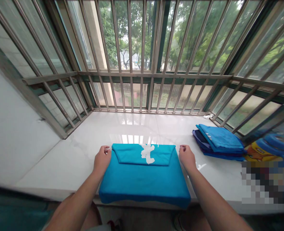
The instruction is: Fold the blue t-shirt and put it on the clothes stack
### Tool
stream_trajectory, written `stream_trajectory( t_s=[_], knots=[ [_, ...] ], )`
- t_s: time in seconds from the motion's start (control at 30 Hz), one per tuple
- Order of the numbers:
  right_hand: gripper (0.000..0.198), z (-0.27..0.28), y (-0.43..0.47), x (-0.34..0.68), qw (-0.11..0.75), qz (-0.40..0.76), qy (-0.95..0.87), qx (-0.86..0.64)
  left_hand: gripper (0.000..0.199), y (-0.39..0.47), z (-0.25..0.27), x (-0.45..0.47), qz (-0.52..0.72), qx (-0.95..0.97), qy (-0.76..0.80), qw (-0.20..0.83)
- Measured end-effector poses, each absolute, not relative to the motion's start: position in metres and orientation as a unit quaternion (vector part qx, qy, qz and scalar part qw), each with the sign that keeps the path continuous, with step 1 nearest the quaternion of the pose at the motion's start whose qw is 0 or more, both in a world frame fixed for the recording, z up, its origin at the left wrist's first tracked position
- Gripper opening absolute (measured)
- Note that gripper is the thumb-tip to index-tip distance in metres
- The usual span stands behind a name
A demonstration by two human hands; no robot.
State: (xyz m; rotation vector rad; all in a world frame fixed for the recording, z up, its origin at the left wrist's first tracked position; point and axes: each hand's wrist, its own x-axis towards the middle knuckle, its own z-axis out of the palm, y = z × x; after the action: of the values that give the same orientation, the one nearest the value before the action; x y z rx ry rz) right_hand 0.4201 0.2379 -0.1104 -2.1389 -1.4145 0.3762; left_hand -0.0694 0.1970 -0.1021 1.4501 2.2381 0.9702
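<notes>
One teal cloth [144, 183] is laid flat on a white ledge [60, 163], straight in front of the wearer; taken as the centre of a clock, it is reached by two bare hands, one on each side. Its far edge, at twelve o'clock, is folded back toward the viewer as one flap [129, 156], tapered at both ends; on the flap one ragged white print [147, 154] is seen, just toward one o'clock from its middle; the surface is smooth and plain, and the near edge, at six o'clock, is draped over the front of the ledge.

At ten o'clock the left hand [102, 158] is held close beside the flap's corner, its fingers curled toward the thumb; whether the cloth is touched cannot be told, nor whether the fingertips meet. At two o'clock the right hand [187, 158] is held just clear of the cloth's edge, a thin strip of ledge being visible between; its fingers are curled likewise, and whether they are closed fully cannot be told.

Farther out at two o'clock, one stack of folded cloths [222, 139] is set, bright blue above and dark purple below, its layers too tightly pressed to be counted; beyond it, near three o'clock, one blurred yellow-and-blue container [263, 148] is seen; at twelve, metal window bars [132, 74] are backed by trees [136, 25].
</notes>
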Motion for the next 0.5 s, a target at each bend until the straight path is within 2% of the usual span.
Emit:
stream_trajectory(
  t_s=[0.1,0.17,0.27,0.37,0.5],
  knots=[
    [0.038,-0.115,0.242,0.434,0.255,0.15,-0.544,-0.785,0.021,0.191,-0.098,-0.067,0.303,0.526,0.775,0.174],
    [0.039,-0.118,0.247,0.434,0.25,0.16,-0.556,-0.777,0.021,0.186,-0.099,-0.058,0.279,0.549,0.765,0.186],
    [0.042,-0.119,0.257,0.43,0.246,0.163,-0.578,-0.761,0.028,0.176,-0.105,-0.043,0.245,0.603,0.739,0.174],
    [0.038,-0.118,0.267,0.427,0.223,0.158,-0.62,-0.736,0.033,0.164,-0.114,-0.034,0.223,0.651,0.709,0.153],
    [0.03,-0.114,0.276,0.427,0.205,0.149,-0.641,-0.725,0.023,0.155,-0.12,-0.037,0.211,0.704,0.659,0.16]
  ],
)
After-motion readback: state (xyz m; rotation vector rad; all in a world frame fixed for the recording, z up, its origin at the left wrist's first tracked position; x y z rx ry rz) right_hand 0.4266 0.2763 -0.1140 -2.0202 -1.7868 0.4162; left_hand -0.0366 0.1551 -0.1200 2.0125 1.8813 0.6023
